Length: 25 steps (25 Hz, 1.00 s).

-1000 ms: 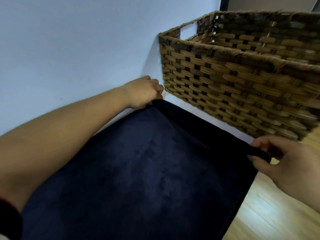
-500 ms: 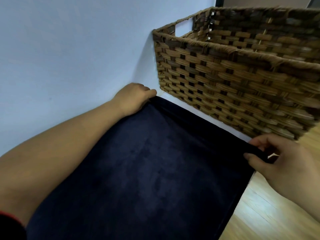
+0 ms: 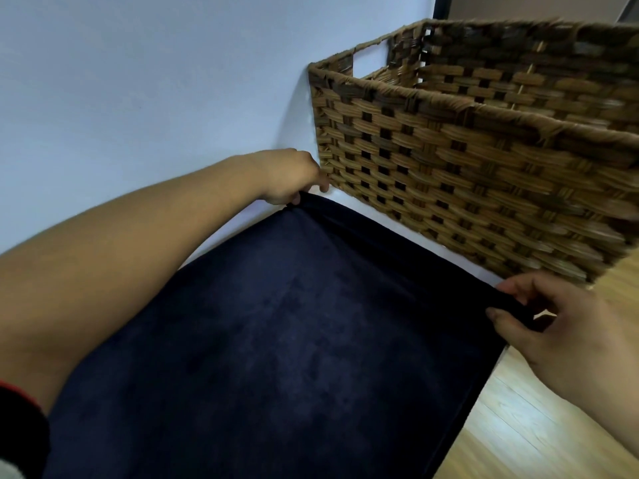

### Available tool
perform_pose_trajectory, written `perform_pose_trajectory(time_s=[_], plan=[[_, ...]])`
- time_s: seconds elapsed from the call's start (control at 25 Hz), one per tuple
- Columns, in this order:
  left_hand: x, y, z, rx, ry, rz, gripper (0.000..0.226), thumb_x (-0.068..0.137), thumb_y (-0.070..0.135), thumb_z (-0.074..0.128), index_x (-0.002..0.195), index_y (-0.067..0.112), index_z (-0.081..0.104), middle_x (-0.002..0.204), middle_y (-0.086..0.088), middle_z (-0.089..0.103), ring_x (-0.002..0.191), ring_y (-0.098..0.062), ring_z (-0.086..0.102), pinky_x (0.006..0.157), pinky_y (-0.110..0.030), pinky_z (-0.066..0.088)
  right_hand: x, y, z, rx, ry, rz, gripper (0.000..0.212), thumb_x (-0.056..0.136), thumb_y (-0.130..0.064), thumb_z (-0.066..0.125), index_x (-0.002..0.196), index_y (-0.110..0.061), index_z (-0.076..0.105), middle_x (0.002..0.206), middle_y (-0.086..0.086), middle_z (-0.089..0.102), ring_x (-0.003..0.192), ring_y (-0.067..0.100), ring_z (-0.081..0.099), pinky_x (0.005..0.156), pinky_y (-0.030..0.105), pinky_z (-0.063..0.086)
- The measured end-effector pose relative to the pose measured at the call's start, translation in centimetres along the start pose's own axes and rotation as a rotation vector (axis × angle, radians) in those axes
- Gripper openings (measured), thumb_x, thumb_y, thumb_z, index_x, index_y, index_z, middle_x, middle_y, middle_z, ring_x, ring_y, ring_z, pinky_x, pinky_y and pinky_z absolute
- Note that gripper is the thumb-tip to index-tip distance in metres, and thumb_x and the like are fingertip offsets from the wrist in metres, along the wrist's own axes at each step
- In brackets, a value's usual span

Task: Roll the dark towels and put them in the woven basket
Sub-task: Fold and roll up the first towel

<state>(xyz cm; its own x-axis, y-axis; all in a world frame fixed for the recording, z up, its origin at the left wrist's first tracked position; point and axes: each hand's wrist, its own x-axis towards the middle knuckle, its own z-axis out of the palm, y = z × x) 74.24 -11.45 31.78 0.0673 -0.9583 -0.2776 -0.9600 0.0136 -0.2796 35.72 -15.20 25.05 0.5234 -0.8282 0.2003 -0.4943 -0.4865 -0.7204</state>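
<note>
Head view looks down on a white surface [image 3: 138,81] that fills the left and far side of the scene, plain and matte, running on under everything else. A dark towel [image 3: 294,340], deep navy with a soft nap, lies spread flat across the near middle of it; its right edge hangs just past the surface's right side and its far edge is slightly lifted and bunched. A basket [image 3: 484,184] of brown woven strips stands at the far right on the same surface, its left wall with a cut-out handle, its near wall just beyond the towel's far edge with a thin strip of white between them. Only its inner woven walls show, and its bottom is hidden, so what it holds cannot be told. A light wood floor [image 3: 518,426] shows lower right, and a dark upright strip of frame [image 3: 442,5] at the far top. The left hand [image 3: 287,178] reaches far, fingers curled, pinching the towel's far left corner just beside the basket's near left corner. The right hand [image 3: 570,326] pinches the far right corner between thumb and fingers. A red and black sleeve [image 3: 17,426] sits at the near left
</note>
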Motion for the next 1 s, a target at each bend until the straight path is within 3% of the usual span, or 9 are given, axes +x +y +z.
perform_pose_trajectory(time_s=[0.08,0.16,0.2,0.24,0.4,0.56,0.68,0.84,1.0], plan=[[0.3,-0.1,-0.2,0.074,-0.075,0.044,0.042,0.084,0.01,0.068,0.124,0.018,0.061,0.113,-0.003,0.059,0.1,-0.023,0.054,0.075,-0.027,0.038,-0.1,0.5,0.3,-0.062,0.041,-0.076,0.034,0.072,-0.013,0.079,0.077,-0.041,0.061,0.072,-0.01,0.062,0.069,0.016,0.057,0.051,0.024,0.043],[0.3,-0.2,0.0,0.069,-0.065,0.083,0.035,0.083,0.011,0.068,0.117,0.017,0.063,0.115,-0.002,0.059,0.102,-0.023,0.054,0.079,-0.031,0.043,-0.6,0.7,0.6,-0.23,0.115,-0.312,0.018,0.079,-0.012,0.072,0.082,-0.028,0.066,0.074,-0.007,0.061,0.064,0.016,0.053,0.053,0.018,0.037],[-0.1,-0.2,0.3,0.049,-0.033,0.09,0.031,0.082,0.011,0.067,0.112,0.016,0.063,0.112,-0.003,0.06,0.1,-0.024,0.055,0.08,-0.034,0.046,-0.9,1.0,0.9,-0.314,0.145,-0.452,0.006,0.083,-0.013,0.065,0.086,-0.016,0.07,0.078,0.002,0.063,0.069,0.014,0.053,0.057,0.024,0.04],[-0.5,-0.2,0.6,0.034,0.003,0.084,0.026,0.081,0.01,0.065,0.106,0.016,0.062,0.107,-0.004,0.062,0.096,-0.026,0.056,0.078,-0.036,0.048,-1.2,1.3,1.2,-0.379,0.174,-0.576,0.013,0.085,-0.012,0.06,0.088,-0.007,0.072,0.081,0.009,0.062,0.074,0.023,0.054,0.06,0.03,0.043],[-2.8,-0.2,3.2,0.116,0.315,0.084,0.02,0.076,0.004,0.061,0.095,0.006,0.058,0.09,-0.012,0.06,0.082,-0.033,0.056,0.064,-0.042,0.05,-1.0,1.9,0.6,-0.495,0.144,-0.871,0.011,0.081,0.003,0.064,0.087,0.003,0.073,0.081,0.016,0.059,0.073,0.035,0.057,0.065,0.038,0.044],[-4.3,0.9,6.1,0.209,0.549,0.039,0.012,0.073,-0.004,0.064,0.081,0.0,0.056,0.075,-0.017,0.056,0.065,-0.033,0.053,0.047,-0.035,0.042,-1.1,1.6,0.1,-0.541,0.014,-1.003,0.019,0.077,0.009,0.062,0.091,0.001,0.072,0.084,0.014,0.057,0.077,0.035,0.058,0.062,0.04,0.05],[-5.2,1.3,7.4,0.188,0.604,-0.014,0.011,0.076,-0.006,0.066,0.084,-0.001,0.06,0.077,-0.016,0.059,0.065,-0.033,0.055,0.045,-0.033,0.043,-0.9,1.1,0.1,-0.558,-0.106,-0.986,0.025,0.074,0.003,0.063,0.096,-0.007,0.071,0.087,0.008,0.057,0.08,0.03,0.056,0.062,0.04,0.051],[-6.9,0.9,9.0,0.031,0.601,0.013,0.034,0.085,0.001,0.055,0.117,-0.004,0.065,0.112,-0.02,0.069,0.092,-0.038,0.067,0.071,-0.045,0.059,-1.2,-0.7,-0.8,-0.377,-0.261,-0.684,0.019,0.088,-0.034,0.053,0.09,-0.03,0.072,0.08,-0.015,0.06,0.074,0.008,0.057,0.059,0.027,0.052],[-6.7,0.3,5.3,-0.008,0.413,-0.036,0.022,0.083,0.005,0.058,0.098,0.009,0.073,0.095,-0.008,0.074,0.084,-0.032,0.069,0.071,-0.034,0.055,0.1,-1.8,-1.5,-0.151,-0.264,-0.313,0.008,0.078,-0.036,0.07,0.079,-0.042,0.065,0.074,-0.02,0.065,0.069,0.002,0.063,0.051,0.018,0.046]])
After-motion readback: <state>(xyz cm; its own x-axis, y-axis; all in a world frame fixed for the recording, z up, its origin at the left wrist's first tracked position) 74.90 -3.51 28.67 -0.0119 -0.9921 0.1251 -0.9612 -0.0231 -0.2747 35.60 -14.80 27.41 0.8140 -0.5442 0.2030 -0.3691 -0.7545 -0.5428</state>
